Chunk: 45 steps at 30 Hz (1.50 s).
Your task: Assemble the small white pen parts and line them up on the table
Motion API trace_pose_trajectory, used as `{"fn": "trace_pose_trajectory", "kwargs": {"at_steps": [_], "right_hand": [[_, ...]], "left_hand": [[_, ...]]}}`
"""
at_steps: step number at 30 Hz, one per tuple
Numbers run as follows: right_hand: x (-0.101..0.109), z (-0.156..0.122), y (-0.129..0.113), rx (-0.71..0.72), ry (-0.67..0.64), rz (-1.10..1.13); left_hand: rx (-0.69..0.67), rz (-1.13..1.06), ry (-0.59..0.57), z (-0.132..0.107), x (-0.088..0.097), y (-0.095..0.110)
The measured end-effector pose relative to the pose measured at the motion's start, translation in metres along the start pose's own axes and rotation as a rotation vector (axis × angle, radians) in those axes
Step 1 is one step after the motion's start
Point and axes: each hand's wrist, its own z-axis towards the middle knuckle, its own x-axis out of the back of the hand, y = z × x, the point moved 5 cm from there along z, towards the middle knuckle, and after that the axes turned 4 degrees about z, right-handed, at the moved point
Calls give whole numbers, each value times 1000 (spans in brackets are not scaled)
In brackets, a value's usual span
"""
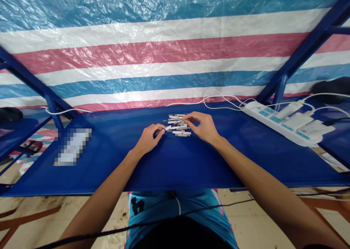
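Head view, nearest first: teal shorts [175,209] show below the worktop's front edge, with a black cable [136,225] slung across them. Both forearms reach forward to the middle of the worktop. The left hand [147,140] makes a narrow grip, thumb and fingers closed on one slim pen-shaped stick [159,132]. The right hand [203,127] arches over a loose pile of white pen-shaped sticks [177,125], its fingertips [186,118] on the top of the pile; its grip is part open, and whether it holds a stick I cannot tell. The pile lies on the blue worktop [207,168] between the hands, within easy reach of both. Farther left, a pixelated patch [72,146] hides a flat pale object. A white power strip [276,123] with plugged-in adapters sits off to the right, apart from the sticks, and its white cable [218,99] loops along the back edge. Behind, a striped tarpaulin [164,48] hangs beyond blue steel struts [308,41].
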Motion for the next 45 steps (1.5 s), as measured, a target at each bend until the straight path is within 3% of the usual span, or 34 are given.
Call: {"fn": "trace_pose_trajectory", "kwargs": {"at_steps": [9,26,45], "right_hand": [[-6,-1,-3,58,-36,17],[-12,-4,4,-62,-91,68],[-17,-5,3,-86,-141,145]], "left_hand": [[-11,2,4,-1,0,-1],[7,23,-36,-1,0,1],[10,-28,-51,-1,-2,0]]}}
